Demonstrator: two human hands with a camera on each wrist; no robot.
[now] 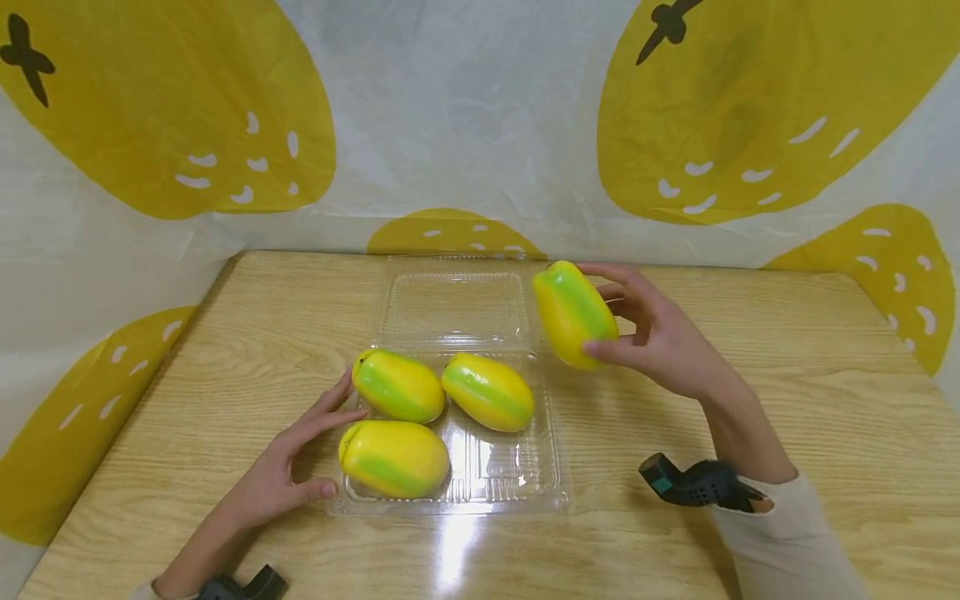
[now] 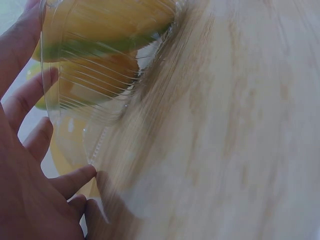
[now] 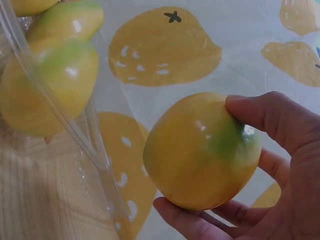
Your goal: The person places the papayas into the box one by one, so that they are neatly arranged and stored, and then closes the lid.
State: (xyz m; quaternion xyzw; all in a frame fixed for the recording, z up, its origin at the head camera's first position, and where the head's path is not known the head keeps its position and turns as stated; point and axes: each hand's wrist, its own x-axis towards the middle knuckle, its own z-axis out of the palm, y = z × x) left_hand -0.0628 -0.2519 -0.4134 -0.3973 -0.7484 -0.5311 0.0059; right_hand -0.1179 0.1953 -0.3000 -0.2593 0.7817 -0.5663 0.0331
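My right hand (image 1: 663, 337) grips a yellow papaya (image 1: 573, 315) with a green streak, fingers and thumb around its sides. The papaya is held up to the right of the clear plastic clamshell box (image 1: 517, 496), whose lid (image 1: 453, 308) lies folded back behind it. Inside the box are three similar papayas: one at back left (image 1: 399, 385), one at back right (image 1: 489, 392), one at front left (image 1: 395, 458). My left hand (image 1: 288, 471) rests against the box's left side with fingers spread. In the left wrist view its fingertips (image 2: 50, 75) are at the clear wall.
The box stands on a light wooden table (image 1: 255, 350). Behind the table hangs a white cloth (image 1: 465, 108) printed with large yellow fruit. A black wrist device (image 1: 693, 483) sits on the right forearm, another (image 1: 243, 585) on the left.
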